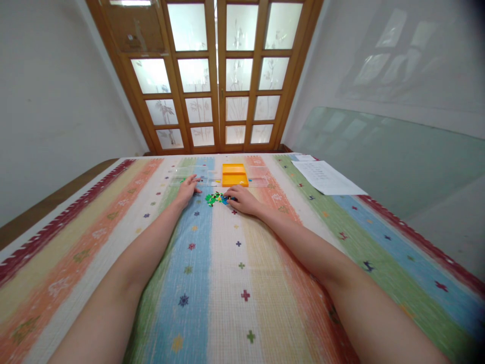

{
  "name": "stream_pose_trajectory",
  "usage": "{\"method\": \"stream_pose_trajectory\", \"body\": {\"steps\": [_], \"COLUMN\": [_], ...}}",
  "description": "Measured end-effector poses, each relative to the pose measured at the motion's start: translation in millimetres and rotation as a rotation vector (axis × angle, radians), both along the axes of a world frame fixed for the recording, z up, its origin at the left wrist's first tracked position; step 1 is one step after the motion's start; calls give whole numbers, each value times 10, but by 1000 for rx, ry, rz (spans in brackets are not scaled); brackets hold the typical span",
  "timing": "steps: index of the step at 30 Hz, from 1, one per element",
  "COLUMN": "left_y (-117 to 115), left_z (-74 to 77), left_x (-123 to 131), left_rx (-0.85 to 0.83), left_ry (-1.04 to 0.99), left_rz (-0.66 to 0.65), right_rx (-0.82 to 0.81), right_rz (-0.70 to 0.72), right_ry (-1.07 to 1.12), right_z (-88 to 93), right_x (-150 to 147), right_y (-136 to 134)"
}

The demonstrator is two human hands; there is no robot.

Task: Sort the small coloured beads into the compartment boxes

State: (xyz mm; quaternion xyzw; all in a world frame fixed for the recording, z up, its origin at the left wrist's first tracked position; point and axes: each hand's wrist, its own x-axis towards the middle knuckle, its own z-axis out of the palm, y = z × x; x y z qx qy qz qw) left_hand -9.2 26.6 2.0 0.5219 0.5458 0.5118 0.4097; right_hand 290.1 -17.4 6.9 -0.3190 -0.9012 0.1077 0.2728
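The left hand (pixel 188 189) is open, its fingers loosely spread and its thumb apart. It looks to be holding nothing. It is by a clear, flat box (pixel 204 169) that looks like plastic, with a few tiny bits inside. The right hand (pixel 244 198) is bent, with its fingertips down at the right side of a small pile. Its fingers hide their tips, so I cannot tell if they pinch a piece.

The pile of pieces (pixel 214 198) lies on the cloth between the hands. The pieces are tiny, mostly green, with some blue, yellow and black. They are too small for me to tell their shapes.

Just behind the pile is a yellow box (pixel 235 180), smooth and square-edged, with a bar across it. The cloth (pixel 227 303) has soft, brushy stripes, with little crosses and stars. Farther right lies flat white paper (pixel 328 177). At the back, wooden doors (pixel 217 101) hold cloudy glass squares.
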Motion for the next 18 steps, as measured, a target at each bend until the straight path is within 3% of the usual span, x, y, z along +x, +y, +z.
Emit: {"method": "stream_pose_trajectory", "body": {"steps": [5, 11, 18], "left_y": [52, -12, -260], "left_z": [-91, -121, 22], "left_x": [10, 85, 343], "left_rx": [58, 274, 543], "left_ry": [106, 513, 863], "left_rz": [-26, -84, -366], "right_rx": [26, 89, 35], "right_rz": [19, 71, 41], "right_ry": [-93, -138, 64], "right_z": [-79, -155, -151], "right_x": [-72, -89, -69], "right_y": [-38, 1, 60]}}
